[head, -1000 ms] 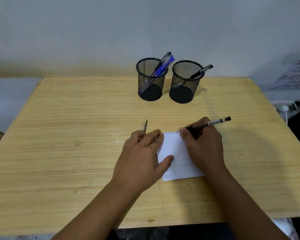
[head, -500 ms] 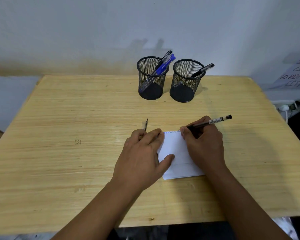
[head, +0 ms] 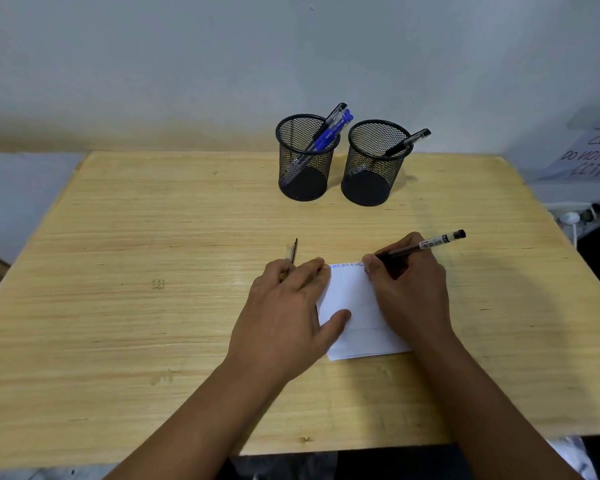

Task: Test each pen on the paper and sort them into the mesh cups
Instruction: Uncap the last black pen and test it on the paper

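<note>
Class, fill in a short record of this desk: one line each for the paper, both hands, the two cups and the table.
paper: white, flat on the table, writing along its top edge
right hand: holds a black pen, tip at the paper's top edge
left hand: presses the paper; a pen cap sticks out past its fingers
left cup: blue pens and one black
right cup: one black pen
table: light wood

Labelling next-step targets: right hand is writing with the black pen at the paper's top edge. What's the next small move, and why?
Probably lift the black pen off the paper. The right hand has its tip at the top edge, where a line of writing already runs, so the test looks nearly done. The left hand rests on the paper, steadying it.
</note>
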The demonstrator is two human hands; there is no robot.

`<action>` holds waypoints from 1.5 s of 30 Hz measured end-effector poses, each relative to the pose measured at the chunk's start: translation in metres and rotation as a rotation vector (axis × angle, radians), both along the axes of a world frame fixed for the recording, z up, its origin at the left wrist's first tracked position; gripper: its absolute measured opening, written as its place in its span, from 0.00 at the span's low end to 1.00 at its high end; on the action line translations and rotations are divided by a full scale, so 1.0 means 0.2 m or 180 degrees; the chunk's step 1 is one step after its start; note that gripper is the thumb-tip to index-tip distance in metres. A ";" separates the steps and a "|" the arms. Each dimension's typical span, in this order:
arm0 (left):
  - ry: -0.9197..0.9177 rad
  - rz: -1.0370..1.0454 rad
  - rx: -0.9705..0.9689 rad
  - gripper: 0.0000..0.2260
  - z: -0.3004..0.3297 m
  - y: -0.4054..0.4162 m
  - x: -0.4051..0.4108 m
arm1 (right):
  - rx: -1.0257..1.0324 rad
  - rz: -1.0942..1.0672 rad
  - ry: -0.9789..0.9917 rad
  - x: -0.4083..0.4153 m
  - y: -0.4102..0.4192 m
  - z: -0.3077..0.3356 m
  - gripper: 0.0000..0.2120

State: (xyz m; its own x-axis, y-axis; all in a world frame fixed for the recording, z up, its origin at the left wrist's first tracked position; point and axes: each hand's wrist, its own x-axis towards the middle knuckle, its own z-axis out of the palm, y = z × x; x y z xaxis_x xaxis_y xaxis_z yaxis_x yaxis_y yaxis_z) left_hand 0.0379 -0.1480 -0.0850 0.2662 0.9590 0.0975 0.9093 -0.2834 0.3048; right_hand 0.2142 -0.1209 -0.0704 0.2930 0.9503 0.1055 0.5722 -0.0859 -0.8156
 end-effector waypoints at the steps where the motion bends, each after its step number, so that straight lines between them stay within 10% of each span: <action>1: 0.0006 -0.0002 -0.0002 0.30 0.00 0.00 0.00 | -0.0003 0.0000 0.0008 0.00 0.00 0.00 0.07; 30: -0.0200 0.0027 -0.0030 0.31 0.01 0.00 0.00 | 0.0101 -0.0193 0.0424 0.04 0.00 0.01 0.05; 38: -0.0431 0.0026 -0.0014 0.31 0.02 0.01 0.00 | -0.0142 -0.0087 0.2701 0.12 0.02 0.15 0.06; 45: -0.0772 0.0152 0.0124 0.29 0.07 0.01 -0.03 | -0.0252 -0.0019 0.2938 0.07 -0.04 0.21 0.02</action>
